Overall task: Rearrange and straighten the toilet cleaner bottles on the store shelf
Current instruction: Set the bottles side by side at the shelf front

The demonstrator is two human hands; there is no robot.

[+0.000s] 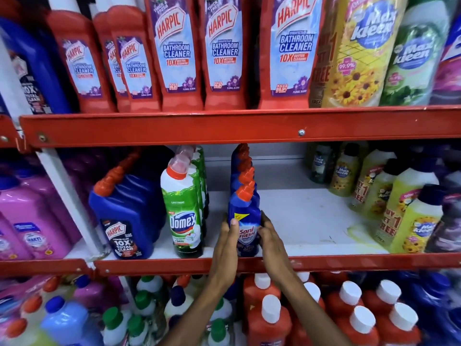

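Note:
A blue Sani Fresh bottle point(245, 216) with an orange-red cap stands upright at the front of the middle shelf point(311, 221), heading a row of like bottles that runs to the back. My left hand point(228, 236) presses its left side with the thumb on the label. My right hand point(268, 233) grips its right side. To the left stand a row of green-and-white Domex bottles point(184, 216) and a row of blue Harpic bottles point(124, 216).
Red shelf rails point(224, 126) run above and below the middle shelf. Yellow Max Kleen bottles point(411, 216) fill its right side, pink bottles point(30, 216) stand at the far left. Red Harpic Bathroom Cleaner bottles point(174, 53) line the shelf above. Capped bottles point(349, 315) crowd the shelf below.

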